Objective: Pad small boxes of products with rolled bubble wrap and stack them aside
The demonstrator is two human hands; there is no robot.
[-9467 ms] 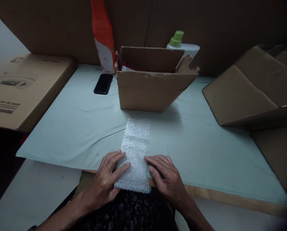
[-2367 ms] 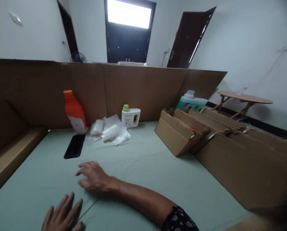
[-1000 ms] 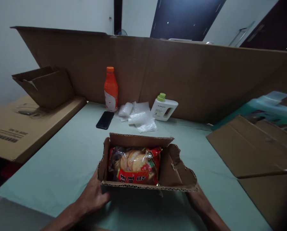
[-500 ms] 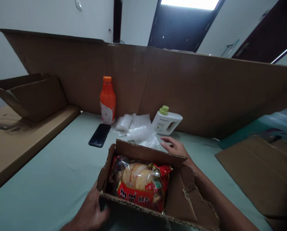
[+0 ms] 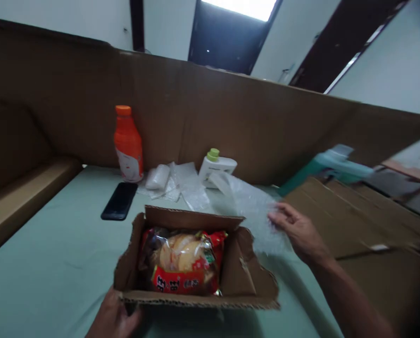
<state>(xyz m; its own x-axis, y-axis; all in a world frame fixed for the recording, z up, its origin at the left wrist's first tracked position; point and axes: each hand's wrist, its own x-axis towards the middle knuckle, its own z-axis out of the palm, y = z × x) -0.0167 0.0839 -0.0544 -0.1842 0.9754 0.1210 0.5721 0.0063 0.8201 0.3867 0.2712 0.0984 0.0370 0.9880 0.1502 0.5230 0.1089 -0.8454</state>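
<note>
An open cardboard box (image 5: pixel 252 277) sits in front of me on the pale green table cover (image 5: pixel 55 263). Inside it lies a red snack bag (image 5: pixel 183 263) of round crackers. My left hand (image 5: pixel 113 319) grips the box's near left corner. To the right of the box my right hand (image 5: pixel 297 230) holds a sheet of bubble wrap (image 5: pixel 248 206), lifted off the table and blurred by motion.
At the back stand an orange bottle (image 5: pixel 127 145), a white bottle with a green cap (image 5: pixel 215 166) and more bubble wrap (image 5: pixel 174 180). A black phone (image 5: pixel 119 201) lies nearby. Cardboard walls run along the back; flattened cardboard (image 5: pixel 354 220) lies at right.
My right hand reached back past the box, took a bubble wrap sheet and pulled it rightward and toward me. My left hand stays on the box. The view shifted right.
</note>
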